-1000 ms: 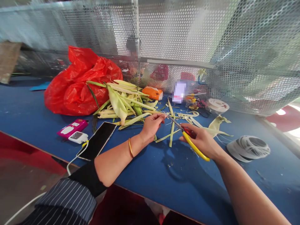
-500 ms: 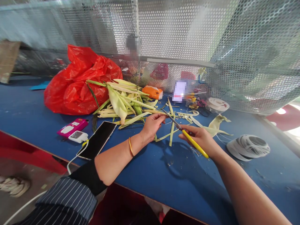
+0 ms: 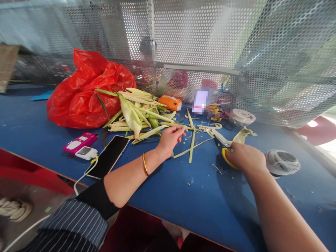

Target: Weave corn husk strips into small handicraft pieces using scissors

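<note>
My right hand (image 3: 248, 157) is wrapped round the yellow handle of a pair of scissors (image 3: 228, 159), whose metal blades point left and lie low over the blue table. In front of my left hand (image 3: 169, 140), thumb and forefinger are pinched together; what sits between them is too small to make out. Strips of corn husk touch or pass close behind those fingertips. Just beyond the left hand lies a pile of pale green corn husks (image 3: 131, 119). A loose husk strip (image 3: 192, 147) lies between the two hands.
A red plastic bag (image 3: 86, 94) stands behind the pile. A phone (image 3: 110, 155), a pink power bank (image 3: 80, 143) and a white cable are at left. An orange tissue pack (image 3: 169, 103), a white tape roll (image 3: 242, 117) and a grey wound bundle (image 3: 282, 162) sit further right. Perforated metal screen (image 3: 194, 38) behind.
My right hand has moved right with the scissors, away from my left fingertips, and lowered the blades toward the table. My left hand keeps nearly the same place and pinch.
</note>
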Tool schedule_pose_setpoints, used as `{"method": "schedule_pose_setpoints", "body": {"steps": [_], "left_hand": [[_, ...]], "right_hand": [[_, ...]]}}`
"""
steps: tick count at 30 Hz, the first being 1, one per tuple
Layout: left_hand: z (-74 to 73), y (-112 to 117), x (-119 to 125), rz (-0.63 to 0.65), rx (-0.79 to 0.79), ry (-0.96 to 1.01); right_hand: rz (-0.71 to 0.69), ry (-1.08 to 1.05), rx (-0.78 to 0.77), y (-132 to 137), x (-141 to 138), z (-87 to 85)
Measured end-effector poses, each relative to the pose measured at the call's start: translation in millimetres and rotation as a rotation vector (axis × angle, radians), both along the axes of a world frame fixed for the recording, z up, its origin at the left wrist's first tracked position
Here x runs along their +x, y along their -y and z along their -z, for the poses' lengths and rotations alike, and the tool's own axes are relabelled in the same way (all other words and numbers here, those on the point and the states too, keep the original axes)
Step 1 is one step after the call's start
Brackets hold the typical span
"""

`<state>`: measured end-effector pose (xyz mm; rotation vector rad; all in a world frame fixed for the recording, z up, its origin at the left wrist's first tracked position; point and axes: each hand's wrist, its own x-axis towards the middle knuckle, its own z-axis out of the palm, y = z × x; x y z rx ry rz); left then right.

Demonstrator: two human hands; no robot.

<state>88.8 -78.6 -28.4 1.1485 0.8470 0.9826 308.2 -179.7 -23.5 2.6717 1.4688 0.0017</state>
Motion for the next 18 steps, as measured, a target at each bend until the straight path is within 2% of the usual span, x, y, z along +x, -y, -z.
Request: {"method": "schedule_pose_setpoints", "body": {"steps": [4,7,9,10,11,12,13,15,16,18], "left_hand": [[0.7,3,2,0.061,0.044,0.004],[1.3,6,2,0.102,0.159,0.035],[-0.7,10,0,0.122,0.325,0.03],[-2.5,13,-1,0.131,0.434,0.009],[-4.5,16,-3,0.15,0.559,-0.035],[-6.5,19,-4,0.157,0.669,-0.067],[-8.2,22,-6,0.177,0.75,-0.096],[-9.7,26,-8,0.239,0.874,-0.113],[-9.2,27,-8,0.275,0.919,-0.126],[-5.8,28,-6,0.333,0.99,-0.158]], "right_hand": [[-0.018,0.019,-0.122,0,-3,1.7],[-0.058,0.057,-0.171,1,-6,-2.1],[-0.15,0.037,-0.019,0,-12,-4.2],[-0.216,-0.057,0.106,0,-18,-4.5],[-0.286,-0.219,0.24,0,-26,-4.3],[-0.337,-0.465,0.359,0,-35,-3.4],[-0.36,-0.784,0.413,0,-46,-2.1],[-0.287,-1.341,0.408,1,-65,1.8],[-0.225,-1.531,0.417,2,-73,4.0],[-0.113,-1.77,0.478,2,-82,8.2]]}}
